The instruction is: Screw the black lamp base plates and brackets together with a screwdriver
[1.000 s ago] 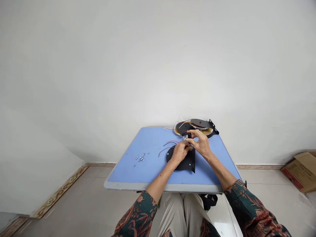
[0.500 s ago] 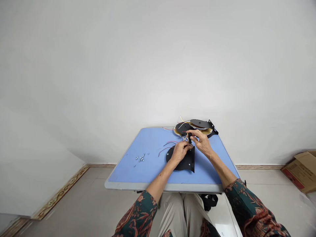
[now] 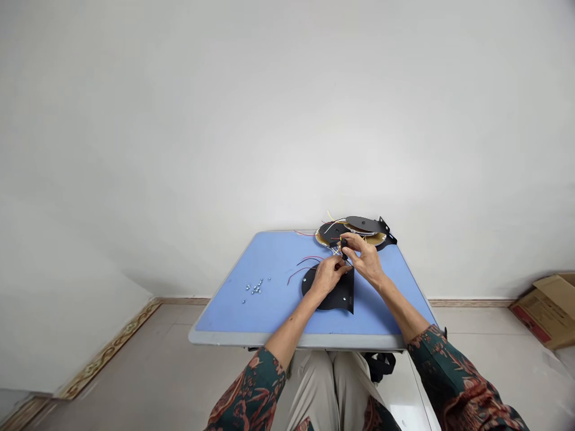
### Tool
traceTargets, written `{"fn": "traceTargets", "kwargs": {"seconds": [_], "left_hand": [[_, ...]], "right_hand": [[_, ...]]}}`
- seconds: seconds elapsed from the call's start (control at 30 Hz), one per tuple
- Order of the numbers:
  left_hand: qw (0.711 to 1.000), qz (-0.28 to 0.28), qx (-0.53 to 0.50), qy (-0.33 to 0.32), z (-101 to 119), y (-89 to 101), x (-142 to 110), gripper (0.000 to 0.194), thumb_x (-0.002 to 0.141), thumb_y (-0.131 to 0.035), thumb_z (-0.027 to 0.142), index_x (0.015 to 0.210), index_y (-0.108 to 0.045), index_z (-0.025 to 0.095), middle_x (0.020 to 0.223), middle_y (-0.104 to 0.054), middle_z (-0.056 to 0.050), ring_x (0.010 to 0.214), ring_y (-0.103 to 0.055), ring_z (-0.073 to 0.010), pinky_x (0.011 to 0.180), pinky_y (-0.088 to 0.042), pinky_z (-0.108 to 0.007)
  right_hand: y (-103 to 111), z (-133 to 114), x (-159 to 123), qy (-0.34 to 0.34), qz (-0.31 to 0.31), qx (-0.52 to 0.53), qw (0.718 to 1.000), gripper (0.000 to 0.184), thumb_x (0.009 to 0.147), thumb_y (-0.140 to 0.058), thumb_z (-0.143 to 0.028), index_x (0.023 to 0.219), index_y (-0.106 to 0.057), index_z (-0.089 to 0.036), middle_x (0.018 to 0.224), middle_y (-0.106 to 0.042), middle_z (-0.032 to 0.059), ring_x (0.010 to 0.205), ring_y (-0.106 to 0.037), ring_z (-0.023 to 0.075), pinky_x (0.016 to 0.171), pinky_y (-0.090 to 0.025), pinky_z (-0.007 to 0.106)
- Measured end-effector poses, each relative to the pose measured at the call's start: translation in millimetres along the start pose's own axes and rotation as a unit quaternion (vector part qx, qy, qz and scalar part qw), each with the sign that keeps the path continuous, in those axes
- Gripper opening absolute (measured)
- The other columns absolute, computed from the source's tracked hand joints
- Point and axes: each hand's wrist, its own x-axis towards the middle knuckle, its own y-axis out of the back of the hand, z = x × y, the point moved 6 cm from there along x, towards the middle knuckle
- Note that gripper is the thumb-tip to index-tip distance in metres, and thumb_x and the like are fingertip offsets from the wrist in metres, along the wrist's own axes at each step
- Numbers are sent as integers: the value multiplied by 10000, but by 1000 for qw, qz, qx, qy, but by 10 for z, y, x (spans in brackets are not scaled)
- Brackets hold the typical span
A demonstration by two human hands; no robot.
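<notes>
- Right hand [image 3: 366,257]: fingertips pinched on a small black part [image 3: 344,248] with thin wires coming off it. It's too small to tell exactly what it is.
- Left hand [image 3: 327,276]: right next to the other one, curled around the wires by that part. Can't tell if it's really gripping anything.
- Under the left hand, a black metal plate [image 3: 332,293], mostly round with a straight edge, lies flat on the blue desk [image 3: 251,263].
- Thin red wires [image 3: 309,261] curve across the desk just left of the hands.
- Just past the hands, a round black disc with a gold rim [image 3: 330,234] sits at the desk's far edge, with a black metal bracket [image 3: 363,224] on top.
- Further left, a little scatter of silver nuts [image 3: 255,289].
- Over on the floor, an open cardboard box [image 3: 550,311].
</notes>
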Motion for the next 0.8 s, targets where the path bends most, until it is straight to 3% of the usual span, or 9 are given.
{"fn": "traceTargets", "kwargs": {"seconds": [0.1, 0.2, 0.4, 0.57, 0.8], "left_hand": [[1000, -1, -7, -7, 7, 4, -3, 184, 880, -668, 270, 724, -652, 173, 722, -663, 5, 675, -574, -144, 684, -411, -249], [999, -13, -20, -25, 28, 8, -14, 108, 863, -655, 193, 771, -710, 180, 814, -712, -17, 768, -631, -164, 761, -455, -266], [1000, -4, 2, -10, 9, 13, -13, 102, 853, -650, 153, 768, -699, 180, 850, -728, -23, 802, -647, -177, 790, -469, -278], [999, -8, 27, -22, 50, 1, -10, 93, 865, -632, 121, 828, -672, 196, 905, -734, -23, 850, -654, -179, 783, -463, -265], [999, -14, 32, -37, 27, -10, -12, 60, 858, -670, 151, 815, -693, 185, 853, -718, -27, 839, -653, -188, 808, -473, -290]], "right_hand": [[33, -41, 10, 19, 26, -44, 999, 243, 838, -649, -235, 1072, -709, -214, 883, -713, 28, 786, -666, 182, 812, -555, 327], [54, -22, 18, 15, 26, -52, 998, 251, 838, -597, -189, 1051, -726, -221, 802, -686, 9, 751, -650, 174, 788, -555, 317], [47, -6, -1, 9, 20, -46, 999, 276, 880, -576, -214, 1101, -740, -241, 986, -757, 38, 847, -692, 186, 817, -560, 320], [-8, -71, -10, 34, 36, -86, 995, 229, 835, -665, -245, 1053, -734, -233, 911, -717, 45, 741, -622, 181, 763, -545, 325], [-27, 36, -17, 7, -29, 25, 999, 385, 838, -488, -97, 1134, -699, -224, 924, -737, 21, 802, -689, 161, 781, -544, 301]]}}
